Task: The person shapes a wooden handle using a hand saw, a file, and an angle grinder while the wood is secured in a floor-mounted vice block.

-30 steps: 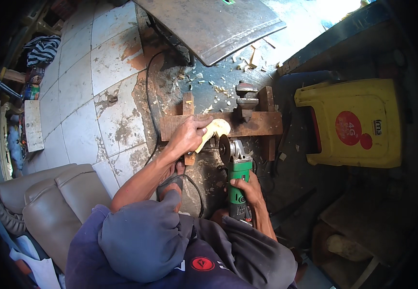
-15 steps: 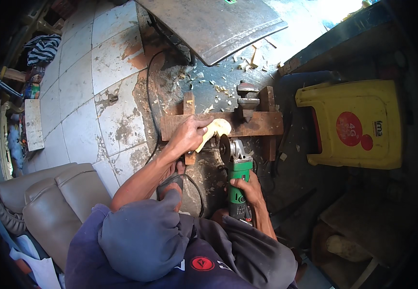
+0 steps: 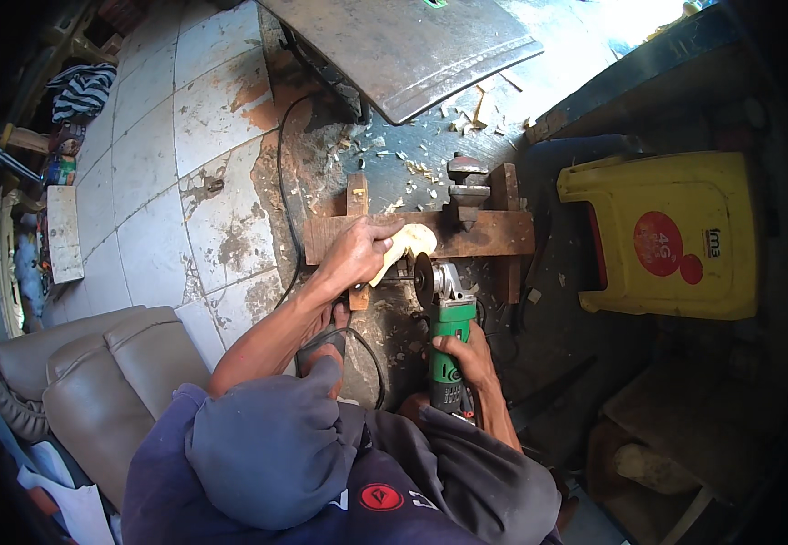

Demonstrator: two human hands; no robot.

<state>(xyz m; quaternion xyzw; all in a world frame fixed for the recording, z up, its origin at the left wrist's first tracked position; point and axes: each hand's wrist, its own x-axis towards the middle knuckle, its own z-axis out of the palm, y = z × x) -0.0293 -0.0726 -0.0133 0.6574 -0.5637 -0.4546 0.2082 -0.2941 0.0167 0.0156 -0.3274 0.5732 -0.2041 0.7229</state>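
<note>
My left hand (image 3: 352, 256) is closed around a pale yellow, curved piece of what looks like wood (image 3: 405, 245), held at the near edge of a low wooden bench (image 3: 494, 236). The fingers lie along its upper side. My right hand (image 3: 472, 356) grips a green angle grinder (image 3: 452, 329) by its body. The grinder's dark disc (image 3: 424, 280) stands upright on edge, close to the right end of the pale piece; whether they touch I cannot tell. A rusty anvil-like metal block (image 3: 468, 189) sits on the bench, right of the piece.
A yellow plastic stool (image 3: 667, 234) lies tipped over at the right. Pale chips (image 3: 426, 173) litter the floor beyond the bench. A dark cable (image 3: 282, 182) runs along the left. A worn table top (image 3: 403, 54) stands far ahead, and a brown padded seat (image 3: 121, 381) at near left.
</note>
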